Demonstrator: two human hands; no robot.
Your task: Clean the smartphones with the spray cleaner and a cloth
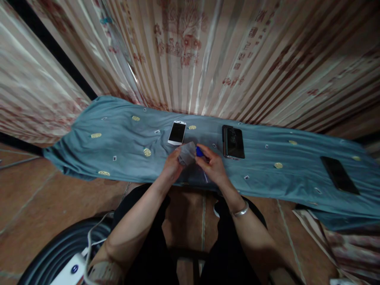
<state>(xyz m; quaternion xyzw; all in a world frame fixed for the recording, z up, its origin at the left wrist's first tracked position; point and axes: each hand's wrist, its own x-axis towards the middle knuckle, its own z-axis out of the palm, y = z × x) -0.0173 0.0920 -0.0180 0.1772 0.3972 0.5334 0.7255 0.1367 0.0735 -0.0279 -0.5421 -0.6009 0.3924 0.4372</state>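
My left hand point(172, 164) pinches a small grey cloth point(187, 153) over the front edge of a blue-grey fabric-covered surface point(118, 142). My right hand point(212, 166), a silver bangle on its wrist, holds a small blue object point(199, 151) against the cloth; what the object is I cannot tell. Both hands meet at the middle. Just beyond them lies a white-framed phone point(177, 132) with a dark screen. A black phone point(233, 141) lies to the right of it.
A third dark phone point(339, 174) lies far right on the fabric. Striped patterned curtains point(190, 55) hang behind. Tiled floor point(44, 198) lies below, with a dark round object and a white device with a cable point(74, 269) at bottom left.
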